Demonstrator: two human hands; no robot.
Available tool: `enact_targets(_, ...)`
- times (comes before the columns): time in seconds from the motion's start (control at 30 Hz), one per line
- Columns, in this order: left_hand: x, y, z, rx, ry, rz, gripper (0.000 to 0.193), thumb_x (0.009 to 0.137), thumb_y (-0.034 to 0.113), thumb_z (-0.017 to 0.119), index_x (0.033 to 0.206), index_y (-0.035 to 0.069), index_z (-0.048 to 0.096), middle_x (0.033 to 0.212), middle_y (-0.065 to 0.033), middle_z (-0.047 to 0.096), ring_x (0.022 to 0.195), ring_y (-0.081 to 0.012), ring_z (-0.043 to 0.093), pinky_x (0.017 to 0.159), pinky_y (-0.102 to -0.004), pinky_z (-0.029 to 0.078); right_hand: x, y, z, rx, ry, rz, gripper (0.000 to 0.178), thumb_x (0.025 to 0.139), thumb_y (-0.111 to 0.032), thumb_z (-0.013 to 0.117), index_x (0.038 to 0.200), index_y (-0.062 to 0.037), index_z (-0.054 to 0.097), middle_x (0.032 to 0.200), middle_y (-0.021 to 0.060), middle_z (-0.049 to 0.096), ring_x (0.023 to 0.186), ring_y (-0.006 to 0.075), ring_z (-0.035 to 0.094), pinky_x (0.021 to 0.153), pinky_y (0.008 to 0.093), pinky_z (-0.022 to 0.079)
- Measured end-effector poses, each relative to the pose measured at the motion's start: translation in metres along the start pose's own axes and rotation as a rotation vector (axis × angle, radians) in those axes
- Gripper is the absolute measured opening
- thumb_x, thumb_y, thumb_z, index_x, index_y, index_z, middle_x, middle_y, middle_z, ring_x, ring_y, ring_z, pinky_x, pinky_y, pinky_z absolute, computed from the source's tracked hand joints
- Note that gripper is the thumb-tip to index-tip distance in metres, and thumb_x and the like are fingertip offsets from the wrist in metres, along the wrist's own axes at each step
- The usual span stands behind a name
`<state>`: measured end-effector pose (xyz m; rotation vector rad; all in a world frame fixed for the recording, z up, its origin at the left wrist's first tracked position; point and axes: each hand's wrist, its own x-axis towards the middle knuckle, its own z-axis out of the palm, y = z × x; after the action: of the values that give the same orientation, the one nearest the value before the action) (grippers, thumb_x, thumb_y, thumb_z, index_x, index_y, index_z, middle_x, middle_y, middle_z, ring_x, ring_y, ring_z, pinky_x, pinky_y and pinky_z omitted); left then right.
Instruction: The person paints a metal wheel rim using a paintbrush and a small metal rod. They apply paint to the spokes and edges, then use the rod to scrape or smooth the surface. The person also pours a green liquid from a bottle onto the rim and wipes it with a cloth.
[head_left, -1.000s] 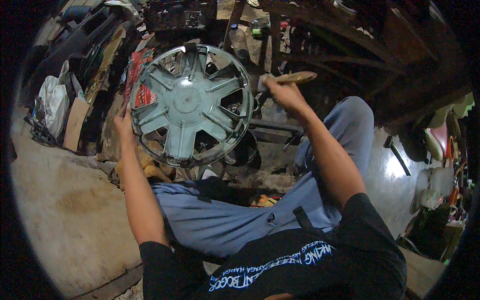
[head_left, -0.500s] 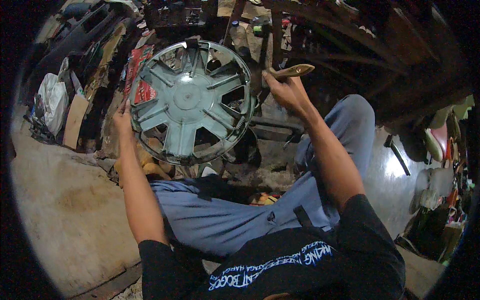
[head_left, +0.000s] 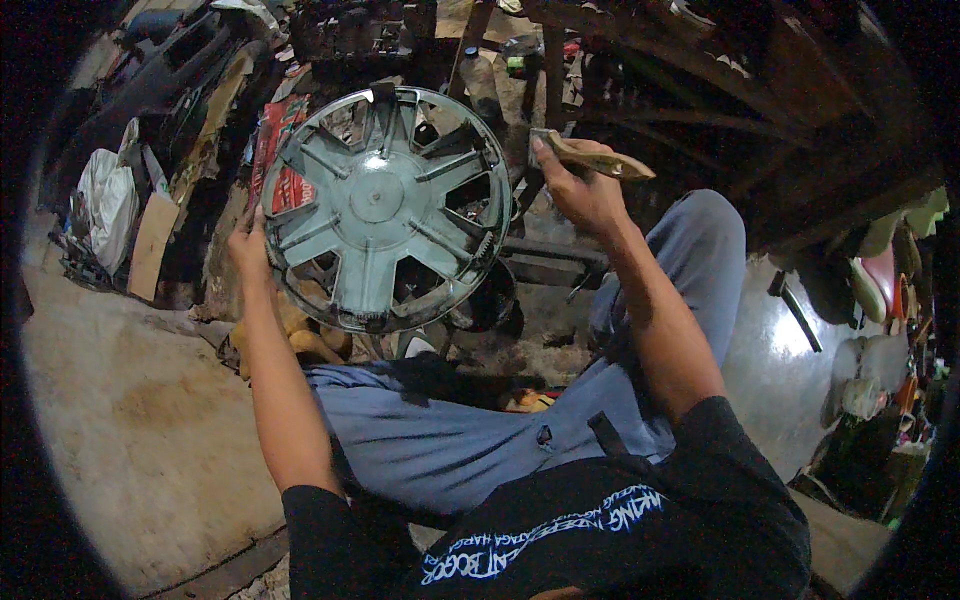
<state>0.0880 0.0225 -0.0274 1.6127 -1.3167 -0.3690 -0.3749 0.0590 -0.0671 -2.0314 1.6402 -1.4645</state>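
Note:
A round silver-green hubcap (head_left: 375, 200) with wide spokes is held up in front of me, its hub side facing me. My left hand (head_left: 247, 243) is closed on its left rim, and the fingers behind the rim are hidden. To the right of the hubcap, apart from it, my right hand (head_left: 583, 195) grips a paintbrush (head_left: 610, 160). The brush's wooden handle points right, away from the hubcap. Its head end lies by my thumb, and the bristles are hard to make out.
Behind the hubcap shows a red printed box (head_left: 275, 140). A bottle (head_left: 480, 80) stands beyond it. Dark wooden beams (head_left: 700, 110) fill the upper right. At left lie a white bag (head_left: 105, 195) and a cardboard piece (head_left: 153, 240). My bent knee (head_left: 705, 235) rises at right.
My right hand has drawn slightly right and down, and the brush handle now slopes downward to the right. The hubcap has shifted a little to the right in my left hand's grip.

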Motion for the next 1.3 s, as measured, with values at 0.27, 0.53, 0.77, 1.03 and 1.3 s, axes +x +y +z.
enact_targets(0.27,0.003,-0.007,0.001,-0.210,-0.053,-0.025,0.037,0.092,0.024,0.062,0.112,-0.006,0.062,0.104,-0.0106,0.066,0.091,-0.0160,0.059,0.082,-0.0292,0.045,0.002,-0.015,0.001,0.029,0.019,-0.079,0.024,0.086,-0.030,0.062,0.092,-0.0073,0.067,0.082,0.0158,0.067,0.075,0.0347,0.064,0.065,0.0398,0.051)
enact_targets(0.53,0.000,-0.006,0.006,-0.199,0.029,-0.043,0.037,0.092,0.025,0.061,0.110,-0.007,0.063,0.101,-0.0106,0.066,0.089,-0.0157,0.058,0.082,-0.0293,0.044,-0.018,-0.033,-0.013,0.010,-0.344,0.171,0.032,0.088,-0.032,0.057,0.082,-0.0018,0.064,0.073,0.0231,0.061,0.074,0.0410,0.062,0.060,0.0458,0.048)
enact_targets(0.77,-0.016,0.016,0.006,-0.090,0.053,-0.090,0.033,0.091,0.024,0.062,0.108,-0.005,0.065,0.096,-0.0085,0.067,0.084,-0.0146,0.059,0.079,-0.0291,0.045,-0.066,-0.073,-0.026,0.079,-0.520,0.423,0.034,0.090,-0.028,0.057,0.077,0.0032,0.060,0.059,0.0116,0.054,0.054,0.0185,0.046,0.054,0.0375,0.041)
enact_targets(1.03,-0.008,0.005,0.004,-0.049,0.033,-0.131,0.032,0.090,0.025,0.064,0.104,-0.004,0.066,0.094,-0.0072,0.067,0.079,-0.0146,0.059,0.074,-0.0294,0.046,-0.125,-0.120,-0.017,0.438,-0.683,0.720,0.034,0.089,-0.033,0.063,0.081,0.0001,0.063,0.069,0.0097,0.057,0.073,0.0133,0.049,0.065,0.0342,0.044)
enact_targets(1.3,-0.011,0.014,0.007,-0.111,0.037,-0.193,0.035,0.090,0.024,0.064,0.109,-0.004,0.065,0.098,-0.0083,0.067,0.084,-0.0150,0.059,0.077,-0.0288,0.046,-0.064,-0.059,-0.012,-0.045,0.076,0.402,0.026,0.089,-0.030,0.065,0.095,-0.0045,0.066,0.089,0.0082,0.067,0.084,0.0139,0.061,0.074,0.0291,0.047)
